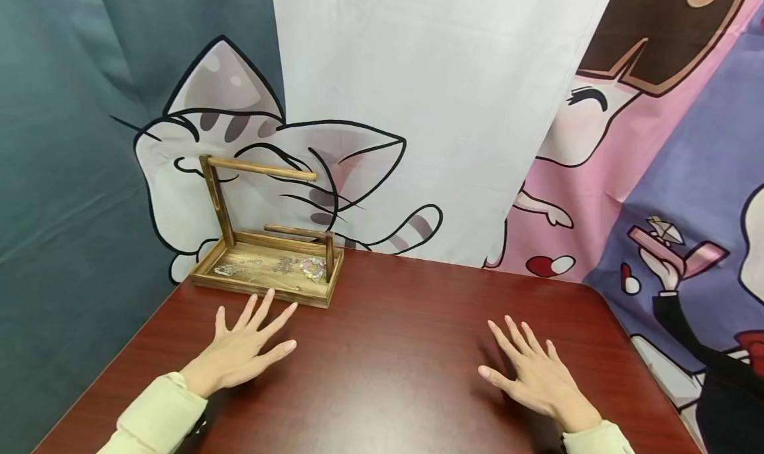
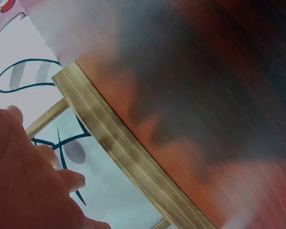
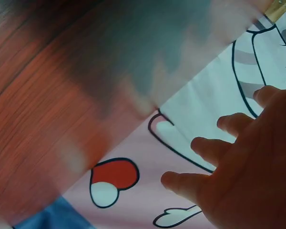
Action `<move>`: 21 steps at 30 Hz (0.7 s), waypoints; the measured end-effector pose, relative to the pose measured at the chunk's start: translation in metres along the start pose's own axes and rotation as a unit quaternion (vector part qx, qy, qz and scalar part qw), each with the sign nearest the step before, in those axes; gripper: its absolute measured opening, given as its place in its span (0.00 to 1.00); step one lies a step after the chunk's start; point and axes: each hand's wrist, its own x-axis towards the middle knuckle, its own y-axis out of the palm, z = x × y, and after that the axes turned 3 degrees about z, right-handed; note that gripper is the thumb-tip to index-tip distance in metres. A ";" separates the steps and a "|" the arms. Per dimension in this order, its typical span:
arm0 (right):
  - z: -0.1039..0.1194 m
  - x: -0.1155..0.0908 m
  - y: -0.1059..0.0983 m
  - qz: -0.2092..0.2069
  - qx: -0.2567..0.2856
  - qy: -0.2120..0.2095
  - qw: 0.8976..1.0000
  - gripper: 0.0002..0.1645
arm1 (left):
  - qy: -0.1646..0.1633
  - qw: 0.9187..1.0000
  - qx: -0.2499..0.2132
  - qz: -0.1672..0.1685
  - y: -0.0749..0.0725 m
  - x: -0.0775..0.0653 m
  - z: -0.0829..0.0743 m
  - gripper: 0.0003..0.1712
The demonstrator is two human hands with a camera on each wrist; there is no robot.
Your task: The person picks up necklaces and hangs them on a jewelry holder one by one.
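My left hand (image 1: 239, 348) hovers over the left part of the table with its fingers spread, holding nothing. Just beyond its fingertips stands a wooden jewelry stand (image 1: 262, 291) with a tray base and two crossbars. In the tray lie a beaded bracelet (image 1: 313, 268) in pale colours and several thin chains (image 1: 285, 264), too small to make out fully. Over on the right, my right hand (image 1: 537, 374) is also spread above the table, with nothing in it. In the left wrist view, the stand's wooden edge (image 2: 109, 133) runs past the fingers.
The dark red table (image 1: 394, 335) has a glossy top. A printed cloth (image 1: 447, 109) with cartoon figures hangs behind its far edge, and a dark green cloth (image 1: 65, 175) hangs on the left. At the far right a dark sleeve-like shape (image 1: 728, 401) shows.
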 end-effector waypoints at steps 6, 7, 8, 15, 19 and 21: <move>0.016 0.011 -0.005 0.024 0.058 0.012 0.998 0.44 | -0.026 0.999 -0.020 0.018 -0.007 0.002 0.008 0.35; 0.019 0.013 -0.006 0.028 0.077 0.017 0.996 0.43 | -0.032 0.999 -0.024 0.022 -0.008 0.003 0.010 0.36; 0.024 0.016 -0.006 0.031 0.097 0.023 0.995 0.42 | -0.036 0.999 -0.029 0.024 -0.008 0.004 0.012 0.37; 0.064 0.040 -0.002 0.049 0.274 -0.004 0.961 0.30 | -0.046 0.997 -0.059 -0.036 -0.017 0.016 0.036 0.45; 0.091 0.056 0.004 0.052 0.316 -0.076 0.944 0.24 | -0.069 0.988 -0.098 -0.094 -0.023 0.024 0.058 0.42; 0.103 0.065 0.006 0.054 0.330 -0.108 0.936 0.22 | -0.083 0.981 -0.123 -0.127 -0.027 0.029 0.071 0.38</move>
